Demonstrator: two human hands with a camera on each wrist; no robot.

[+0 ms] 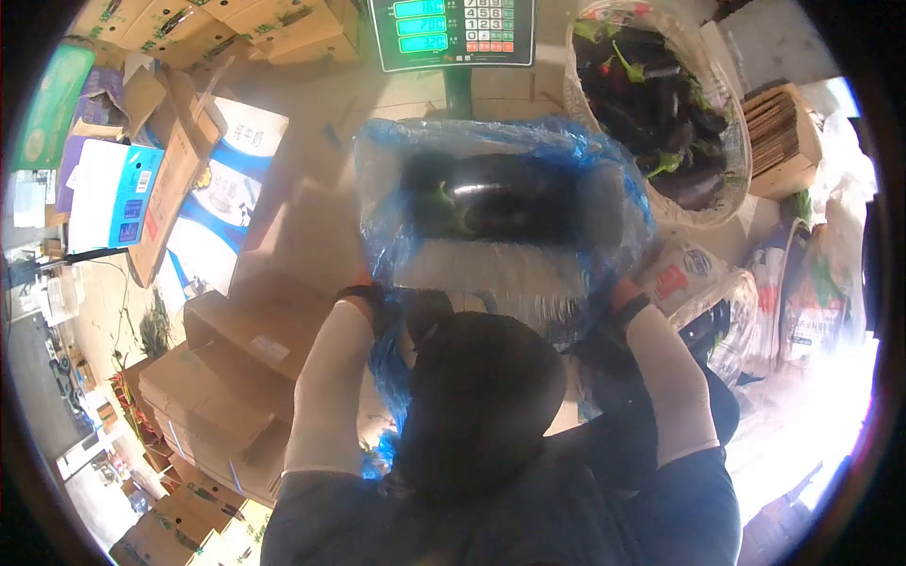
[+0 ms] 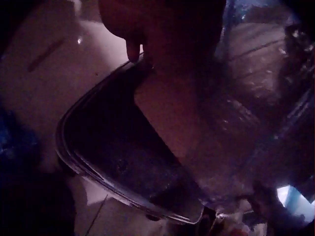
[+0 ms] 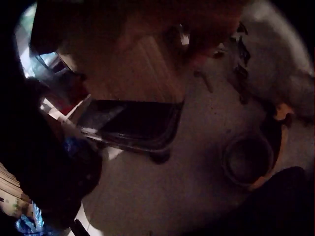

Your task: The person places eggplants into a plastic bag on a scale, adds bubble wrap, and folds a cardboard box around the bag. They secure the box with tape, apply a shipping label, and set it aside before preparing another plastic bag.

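In the head view a cardboard box lined with a blue-tinted clear plastic bag (image 1: 387, 174) holds dark eggplants (image 1: 514, 193) before the person's chest. My left hand (image 1: 362, 281) grips the near left side, partly covered by the plastic. At the near right side my right hand (image 1: 623, 293) grips it too. Both wrist views are dark. The brown box (image 2: 167, 113) overlaps the dark scale platform (image 2: 118, 142) below the left hand (image 2: 162, 24). In the right wrist view the right hand (image 3: 206, 39) is at the box side (image 3: 138, 73), its fingers mostly in shadow.
A lit scale display (image 1: 453, 33) stands behind the box. At right is a woven sack of eggplants (image 1: 661, 208). Flattened cartons (image 1: 226, 179) and stacked cardboard boxes (image 1: 212, 387) lie at left. A round roll-like thing (image 3: 248, 160) rests on the floor.
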